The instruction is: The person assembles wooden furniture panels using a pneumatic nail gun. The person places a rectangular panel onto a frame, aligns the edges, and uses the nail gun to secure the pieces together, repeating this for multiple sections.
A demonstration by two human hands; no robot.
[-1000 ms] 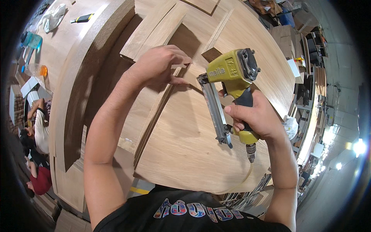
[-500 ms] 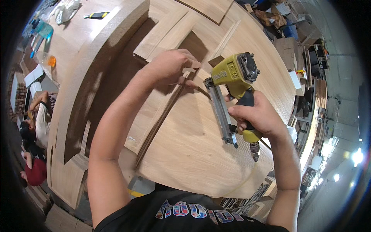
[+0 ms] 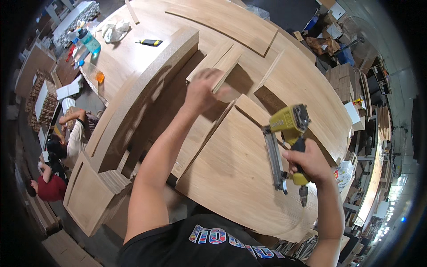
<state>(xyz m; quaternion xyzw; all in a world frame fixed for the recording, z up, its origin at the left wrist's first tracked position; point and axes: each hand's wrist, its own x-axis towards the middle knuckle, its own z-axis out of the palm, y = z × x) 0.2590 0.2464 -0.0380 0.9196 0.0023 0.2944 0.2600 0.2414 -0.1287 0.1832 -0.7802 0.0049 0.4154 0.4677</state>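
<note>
A yellow nail gun (image 3: 287, 133) is gripped by the right hand (image 3: 307, 160), whose fingers are wrapped tight around the handle; its long grey magazine (image 3: 275, 160) is held just above a large wooden panel (image 3: 231, 178) on the desk (image 3: 307, 75), with the nose pointed away from the body. The left hand (image 3: 202, 91) is stretched forward, well apart from the right, and is blurred, so whether its fingers are spread or pinching cannot be told; it is laid at the near end of a narrow wooden strip (image 3: 222, 62) that lies slanted just beyond it. A thin dark batten (image 3: 207, 138) is seen running from below the left fingers back toward the body, along the panel's left edge. A thick curved chipboard piece (image 3: 147, 93) is set to the left of the left hand. Far beyond it, a utility knife (image 3: 149, 42), a white rag (image 3: 113, 30) and a bottle (image 3: 88, 41) are left on the desk.
</note>
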